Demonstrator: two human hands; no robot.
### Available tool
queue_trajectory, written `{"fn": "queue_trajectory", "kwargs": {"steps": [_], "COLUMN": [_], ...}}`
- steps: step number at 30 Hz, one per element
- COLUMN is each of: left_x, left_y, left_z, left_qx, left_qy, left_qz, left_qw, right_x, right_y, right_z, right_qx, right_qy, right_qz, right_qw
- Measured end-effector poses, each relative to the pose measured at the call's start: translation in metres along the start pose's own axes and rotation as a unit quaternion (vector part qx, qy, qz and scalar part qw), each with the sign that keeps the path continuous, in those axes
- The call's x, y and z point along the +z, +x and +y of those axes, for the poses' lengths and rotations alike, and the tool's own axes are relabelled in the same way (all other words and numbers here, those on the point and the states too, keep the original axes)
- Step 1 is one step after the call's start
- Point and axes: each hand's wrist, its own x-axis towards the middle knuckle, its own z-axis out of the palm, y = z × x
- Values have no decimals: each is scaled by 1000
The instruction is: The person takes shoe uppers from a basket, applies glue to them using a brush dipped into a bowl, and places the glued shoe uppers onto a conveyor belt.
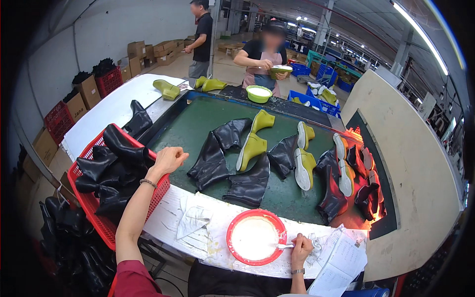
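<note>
Right hand [301, 250] clamped on brush [285, 246] at near bowl's [255, 262] right rim; left fingers [176, 152] curled together, apparently empty. Several black boots [250, 183] laid on belt [203, 110]; many remain in left basket [161, 192].

White tool [285, 245] across right rim of round red bowl [257, 212], white liquid [254, 239] inside.

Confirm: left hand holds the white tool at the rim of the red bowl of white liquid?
Wrong hand: not the left hand. The head view shows the right hand holding the white tool at the rim of the red bowl of white liquid.
</note>
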Motion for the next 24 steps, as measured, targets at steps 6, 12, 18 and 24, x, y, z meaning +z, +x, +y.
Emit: {"fn": "queue_trajectory", "kwargs": {"steps": [6, 12, 18, 24], "left_x": [-2, -4, -3, -1], "left_y": [-4, -5, 0, 1], "left_z": [3, 0, -7, -1], "left_qx": [-2, -14, -22, -31], "left_qy": [0, 10, -17, -16], "left_qz": [0, 0, -1, 11], "left_qw": [1000, 1000, 1000, 999], "right_x": [-1, 2, 10, 7], "right_y": [-4, -7, -3, -4], "right_z": [-1, -3, 1, 8], "right_qx": [30, 32, 23, 16], "right_qy": [-6, -8, 20, 5], "right_qz": [-12, 5, 11, 23], "right_qw": [999, 999, 999, 1000]}}
